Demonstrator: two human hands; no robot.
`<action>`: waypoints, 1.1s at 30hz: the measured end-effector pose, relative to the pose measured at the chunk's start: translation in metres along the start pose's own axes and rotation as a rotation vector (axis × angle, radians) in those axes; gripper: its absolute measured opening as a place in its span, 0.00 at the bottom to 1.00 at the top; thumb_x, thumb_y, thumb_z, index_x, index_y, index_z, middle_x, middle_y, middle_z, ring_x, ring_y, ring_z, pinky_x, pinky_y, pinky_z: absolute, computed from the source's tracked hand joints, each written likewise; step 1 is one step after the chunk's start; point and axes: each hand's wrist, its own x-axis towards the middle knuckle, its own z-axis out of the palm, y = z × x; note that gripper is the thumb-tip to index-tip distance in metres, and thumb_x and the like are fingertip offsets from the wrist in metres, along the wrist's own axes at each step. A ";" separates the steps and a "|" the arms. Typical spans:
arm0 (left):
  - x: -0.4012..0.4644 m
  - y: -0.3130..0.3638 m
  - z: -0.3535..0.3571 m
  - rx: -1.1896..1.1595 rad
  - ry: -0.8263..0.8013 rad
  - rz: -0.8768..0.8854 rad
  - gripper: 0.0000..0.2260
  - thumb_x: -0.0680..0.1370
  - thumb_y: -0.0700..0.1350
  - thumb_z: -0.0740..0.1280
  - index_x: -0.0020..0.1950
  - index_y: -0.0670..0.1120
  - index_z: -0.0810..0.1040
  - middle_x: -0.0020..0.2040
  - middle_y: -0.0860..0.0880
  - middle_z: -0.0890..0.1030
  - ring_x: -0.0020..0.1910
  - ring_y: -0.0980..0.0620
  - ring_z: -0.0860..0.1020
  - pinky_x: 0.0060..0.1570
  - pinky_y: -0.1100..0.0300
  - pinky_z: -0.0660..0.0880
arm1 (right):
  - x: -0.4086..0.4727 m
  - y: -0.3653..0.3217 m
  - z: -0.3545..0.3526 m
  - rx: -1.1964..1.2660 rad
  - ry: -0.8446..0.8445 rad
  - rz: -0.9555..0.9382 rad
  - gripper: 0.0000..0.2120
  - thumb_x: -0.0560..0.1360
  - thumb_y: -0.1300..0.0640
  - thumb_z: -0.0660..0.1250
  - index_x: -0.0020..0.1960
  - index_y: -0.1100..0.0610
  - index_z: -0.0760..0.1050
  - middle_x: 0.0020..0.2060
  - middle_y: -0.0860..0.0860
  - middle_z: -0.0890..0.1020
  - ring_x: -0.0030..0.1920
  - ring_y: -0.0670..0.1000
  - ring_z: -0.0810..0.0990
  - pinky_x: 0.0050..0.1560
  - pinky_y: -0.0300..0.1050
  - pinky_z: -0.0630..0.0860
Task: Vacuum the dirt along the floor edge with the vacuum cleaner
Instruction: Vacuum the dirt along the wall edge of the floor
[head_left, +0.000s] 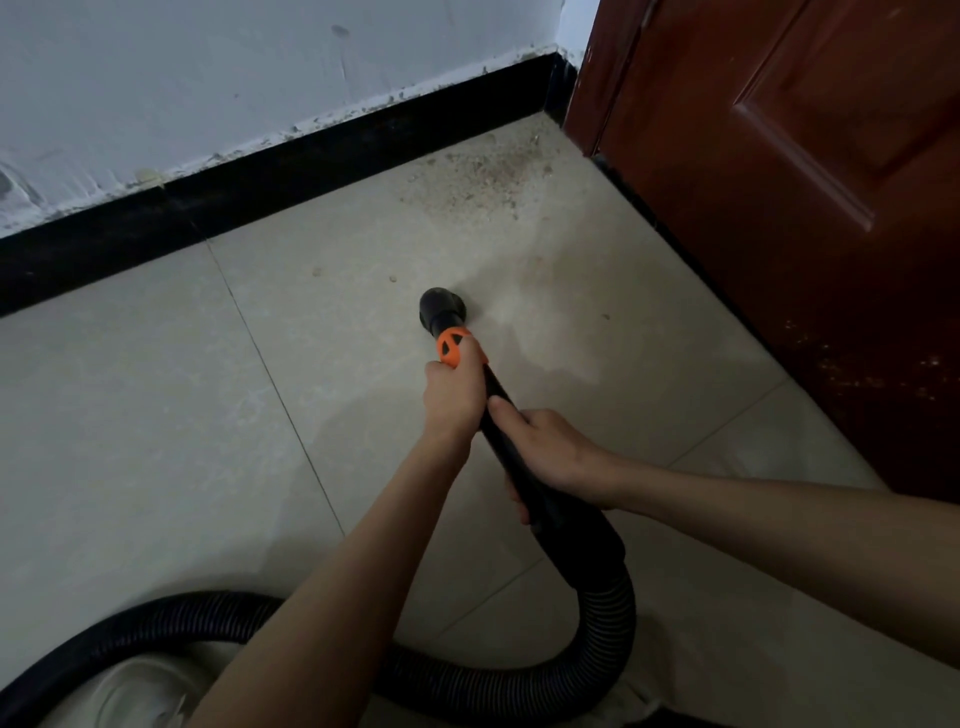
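A black vacuum wand with a round nozzle (441, 307) points down at the beige tile floor (156, 415), its orange collar (453, 348) just behind the nozzle. My left hand (453, 397) grips the wand right at the orange collar. My right hand (550, 449) grips the black tube lower down. The ribbed black hose (608, 618) loops back under my arms to the lower left. A patch of crumbly dirt (478, 179) lies in the corner ahead, between the black skirting and the door, some way beyond the nozzle. Two small crumbs (393, 279) lie nearer the nozzle.
A black skirting board (260, 171) runs along the white wall (208, 78) at the back. A dark red wooden door (805, 208) closes off the right side. A pale shoe (140, 696) shows at the bottom left inside the hose loop.
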 end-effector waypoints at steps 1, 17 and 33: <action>-0.001 -0.002 -0.001 -0.002 -0.020 0.003 0.22 0.76 0.53 0.60 0.60 0.36 0.72 0.44 0.45 0.74 0.41 0.47 0.74 0.39 0.55 0.72 | -0.002 0.002 0.001 0.006 0.000 0.003 0.25 0.81 0.40 0.51 0.42 0.61 0.69 0.21 0.54 0.77 0.21 0.55 0.76 0.23 0.42 0.73; -0.030 0.015 0.062 0.274 -0.639 0.096 0.19 0.82 0.56 0.55 0.57 0.41 0.73 0.49 0.43 0.77 0.46 0.47 0.74 0.48 0.54 0.70 | -0.033 0.038 -0.025 0.151 0.576 0.168 0.32 0.81 0.38 0.48 0.38 0.61 0.77 0.20 0.54 0.77 0.20 0.54 0.78 0.21 0.37 0.69; -0.022 0.039 0.091 0.266 -0.553 0.127 0.18 0.81 0.51 0.60 0.64 0.39 0.75 0.52 0.44 0.77 0.47 0.50 0.74 0.35 0.64 0.66 | -0.004 0.025 -0.057 0.354 0.651 0.139 0.32 0.82 0.39 0.48 0.41 0.63 0.77 0.21 0.56 0.76 0.20 0.55 0.76 0.23 0.41 0.72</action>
